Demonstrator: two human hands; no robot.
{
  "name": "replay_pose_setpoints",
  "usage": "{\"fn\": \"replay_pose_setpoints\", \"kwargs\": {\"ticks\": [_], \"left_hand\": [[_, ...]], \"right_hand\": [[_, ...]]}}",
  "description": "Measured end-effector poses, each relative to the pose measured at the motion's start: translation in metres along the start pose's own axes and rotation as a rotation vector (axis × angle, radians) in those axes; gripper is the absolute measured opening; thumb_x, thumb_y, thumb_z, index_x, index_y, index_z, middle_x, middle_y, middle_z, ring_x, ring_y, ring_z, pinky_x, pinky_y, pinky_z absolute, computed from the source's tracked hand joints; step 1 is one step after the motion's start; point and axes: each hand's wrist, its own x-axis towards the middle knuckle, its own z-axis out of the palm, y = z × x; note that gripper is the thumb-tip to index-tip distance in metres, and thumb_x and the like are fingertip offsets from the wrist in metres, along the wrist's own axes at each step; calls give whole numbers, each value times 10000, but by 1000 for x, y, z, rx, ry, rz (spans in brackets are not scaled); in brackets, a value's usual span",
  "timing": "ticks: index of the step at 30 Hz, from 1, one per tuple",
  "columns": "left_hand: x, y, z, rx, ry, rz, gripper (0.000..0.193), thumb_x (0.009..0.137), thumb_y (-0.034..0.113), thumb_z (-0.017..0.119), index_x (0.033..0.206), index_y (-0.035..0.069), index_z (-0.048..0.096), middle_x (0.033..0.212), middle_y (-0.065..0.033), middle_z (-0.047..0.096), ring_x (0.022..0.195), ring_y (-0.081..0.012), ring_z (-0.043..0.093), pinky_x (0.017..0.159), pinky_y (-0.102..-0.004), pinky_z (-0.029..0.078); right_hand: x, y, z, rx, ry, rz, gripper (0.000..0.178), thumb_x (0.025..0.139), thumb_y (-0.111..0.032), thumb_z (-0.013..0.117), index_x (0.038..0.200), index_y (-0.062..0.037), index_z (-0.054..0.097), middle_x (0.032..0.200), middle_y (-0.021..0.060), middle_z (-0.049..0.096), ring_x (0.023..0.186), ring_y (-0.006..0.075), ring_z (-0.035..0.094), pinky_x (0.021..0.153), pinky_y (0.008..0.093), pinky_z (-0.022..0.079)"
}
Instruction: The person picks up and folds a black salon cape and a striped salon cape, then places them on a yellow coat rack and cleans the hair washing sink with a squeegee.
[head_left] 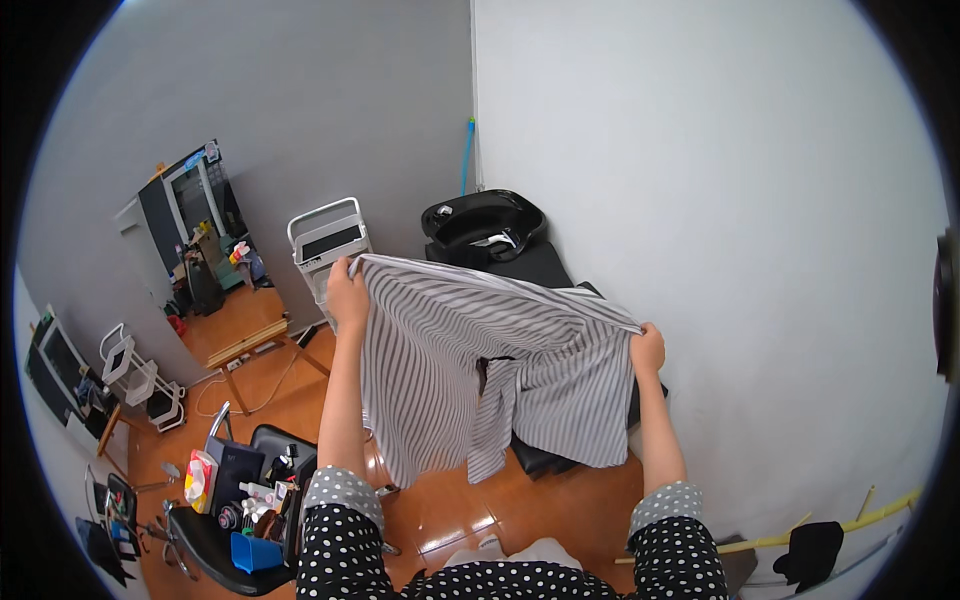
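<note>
A grey-and-white striped shirt (430, 370) hangs stretched out in front of me, held up by its top edge. My left hand (347, 290) is closed on its upper left corner. At the upper right end, my right hand (648, 350) grips the cloth. Loose parts of the fabric, one like a sleeve, dangle over the orange tiled floor (450, 525). Behind the cloth stands a black shampoo chair, mostly hidden, with a black wash basin (470, 215) at its far end.
White trolley (335, 245) stands beside the basin. At lower left, a black salon chair (205, 540) carries bottles, a blue bin (255, 552) and a tissue pack (200, 480). A mirror (225, 250) leans behind a wooden bench (245, 342). A yellow pole (780, 540) runs at lower right.
</note>
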Motion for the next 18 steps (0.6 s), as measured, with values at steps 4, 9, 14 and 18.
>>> {"fn": "replay_pose_setpoints", "kwargs": {"ticks": [4,9,14,18], "left_hand": [[-23,-2,-4,56,-136,-115,291,834,278,560,958,15,566,871,-214,616,821,-389,580,703,-443,449],[-74,15,1,-399,-467,-10,197,757,94,571,944,31,563,813,-108,591,640,-209,547,622,-318,454],[-146,96,-25,-626,-1042,-35,337,761,65,539,1097,62,511,965,-37,521,802,-108,484,636,-238,421],[-200,117,-35,-657,-1080,81,419,731,67,587,1128,20,460,998,-80,523,889,-146,507,739,-279,440]], "right_hand": [[22,47,18,64,-186,-75,338,774,-226,499,1011,-9,604,965,234,614,936,395,575,776,436,456],[-33,-3,57,602,-695,-149,288,821,-177,521,999,30,612,792,107,644,760,146,582,702,314,454],[-154,-98,28,728,-614,-666,492,760,-185,649,1184,14,499,1093,180,585,969,249,593,793,346,471],[-163,-97,8,567,-792,-673,365,751,-134,603,1092,-7,567,975,205,617,910,305,611,767,375,467]]}}
